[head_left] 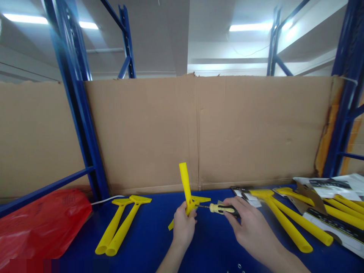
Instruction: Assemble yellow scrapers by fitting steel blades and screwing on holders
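Note:
My left hand (184,224) is closed around a yellow plastic scraper (185,182), its tubular handle pointing up and its wide, flat head low beside my fingers. In my right hand (250,223) is a screwdriver (220,208) with a pale yellow and black handle. The screwdriver lies nearly level, and its shaft points left to the scraper near the head. Whether the tip sits in a screw is too small to tell. Left of my hands, a pair of similar yellow scrapers (125,223) lie on the blue tabletop (159,212).
More yellow scrapers (290,223) lie at the right beside printed packaging (335,231). A red plastic bag (48,227) fills the left. Small metal parts (239,266) lie near the front edge. Behind stands a cardboard wall (148,132) between blue rack posts (82,125).

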`<state>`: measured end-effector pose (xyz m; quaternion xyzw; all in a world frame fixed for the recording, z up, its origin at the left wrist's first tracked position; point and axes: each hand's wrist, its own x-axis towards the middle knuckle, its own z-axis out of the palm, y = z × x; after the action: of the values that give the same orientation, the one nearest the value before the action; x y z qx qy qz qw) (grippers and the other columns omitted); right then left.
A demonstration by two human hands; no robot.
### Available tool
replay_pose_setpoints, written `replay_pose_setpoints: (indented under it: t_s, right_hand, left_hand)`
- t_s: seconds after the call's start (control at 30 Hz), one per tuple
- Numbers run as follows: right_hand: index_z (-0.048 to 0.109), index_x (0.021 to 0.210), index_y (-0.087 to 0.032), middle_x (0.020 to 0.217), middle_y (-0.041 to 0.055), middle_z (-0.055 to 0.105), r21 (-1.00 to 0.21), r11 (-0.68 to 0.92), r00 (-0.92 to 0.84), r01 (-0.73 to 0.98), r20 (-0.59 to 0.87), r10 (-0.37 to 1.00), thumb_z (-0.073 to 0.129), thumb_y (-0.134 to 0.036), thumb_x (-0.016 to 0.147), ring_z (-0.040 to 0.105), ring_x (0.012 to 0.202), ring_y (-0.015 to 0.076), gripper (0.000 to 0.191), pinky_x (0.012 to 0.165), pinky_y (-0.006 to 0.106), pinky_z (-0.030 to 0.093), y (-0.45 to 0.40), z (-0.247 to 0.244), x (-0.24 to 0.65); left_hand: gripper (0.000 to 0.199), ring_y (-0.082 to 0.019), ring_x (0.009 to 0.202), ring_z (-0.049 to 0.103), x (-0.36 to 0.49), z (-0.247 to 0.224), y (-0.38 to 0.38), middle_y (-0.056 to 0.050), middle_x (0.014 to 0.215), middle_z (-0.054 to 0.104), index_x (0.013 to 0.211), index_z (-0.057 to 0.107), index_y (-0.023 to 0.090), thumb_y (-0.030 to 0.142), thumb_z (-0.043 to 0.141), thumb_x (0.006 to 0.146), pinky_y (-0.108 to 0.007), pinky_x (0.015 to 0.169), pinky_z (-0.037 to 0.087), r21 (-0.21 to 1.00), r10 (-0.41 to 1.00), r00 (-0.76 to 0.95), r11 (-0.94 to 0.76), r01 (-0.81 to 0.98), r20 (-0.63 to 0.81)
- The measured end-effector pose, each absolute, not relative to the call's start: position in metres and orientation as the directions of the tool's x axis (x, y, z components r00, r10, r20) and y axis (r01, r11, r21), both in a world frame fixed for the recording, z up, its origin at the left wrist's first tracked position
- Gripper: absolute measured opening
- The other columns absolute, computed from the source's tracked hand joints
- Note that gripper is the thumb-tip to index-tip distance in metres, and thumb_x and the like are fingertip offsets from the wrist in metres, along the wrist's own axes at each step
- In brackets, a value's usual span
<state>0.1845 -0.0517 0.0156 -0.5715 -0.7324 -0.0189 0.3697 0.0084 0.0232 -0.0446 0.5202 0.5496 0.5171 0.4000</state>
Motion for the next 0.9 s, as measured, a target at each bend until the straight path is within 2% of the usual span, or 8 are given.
replay_pose_setpoints:
  t_s: [0.33,0.47,0.6,0.77,0.9]
  right_hand:
    - [0.06,0.089,-0.023,0.087,0.0045,0.069,-0.504,0.322,-0.011,0.802,0.526,0.85,0.044,-0.024,0.084,0.065,0.077,0.0204,0.017,0.067,0.031,0.049,-0.046,0.011,0.184]
    - [0.062,0.095,-0.024,0.093,0.0046,0.071,-0.439,0.36,-0.085,0.824,0.531,0.843,0.049,-0.022,0.081,0.068,0.08,0.021,0.02,0.068,0.03,0.051,-0.043,0.005,0.185]
    - [0.065,0.102,-0.024,0.101,0.0068,0.073,-0.359,0.348,-0.159,0.866,0.463,0.872,0.051,-0.018,0.08,0.069,0.087,0.0243,0.027,0.076,0.035,0.052,-0.047,0.005,0.183]
    - [0.065,0.102,-0.023,0.101,0.0077,0.073,-0.354,0.34,-0.16,0.871,0.449,0.879,0.049,-0.018,0.081,0.07,0.084,0.0234,0.027,0.073,0.033,0.051,-0.046,0.005,0.185]
    - [0.065,0.101,-0.021,0.101,0.008,0.073,-0.336,0.292,-0.143,0.896,0.403,0.904,0.048,-0.019,0.082,0.07,0.085,0.0247,0.026,0.072,0.033,0.051,-0.043,0.004,0.187]
  left_hand:
    - [0.012,-0.02,0.074,0.068,0.006,-0.048,0.023,-0.005,0.077,0.067,0.084,0.061,0.013,0.006,0.054,0.076,-0.024,0.051,0.053,0.983,0.962,-0.224,-0.126,0.134,0.153]
    - [0.01,-0.019,0.073,0.068,0.005,-0.041,0.023,-0.005,0.077,0.066,0.084,0.06,0.013,0.007,0.057,0.076,-0.024,0.049,0.055,0.995,0.949,-0.299,-0.095,0.025,0.098]
    - [0.009,-0.018,0.075,0.068,0.001,-0.032,0.023,-0.006,0.079,0.066,0.085,0.059,0.013,0.008,0.059,0.078,-0.024,0.052,0.058,0.989,0.929,-0.347,-0.145,-0.029,0.126]
    - [0.015,-0.017,0.076,0.069,-0.008,-0.023,0.025,-0.005,0.086,0.066,0.088,0.049,0.017,0.011,0.059,0.079,-0.025,0.054,0.06,0.976,0.868,-0.469,-0.211,-0.052,0.163]
    - [0.021,-0.017,0.069,0.07,-0.014,-0.02,0.027,-0.003,0.078,0.067,0.086,0.044,0.019,0.015,0.063,0.078,-0.027,0.053,0.06,0.969,0.863,-0.481,-0.227,-0.095,0.155]
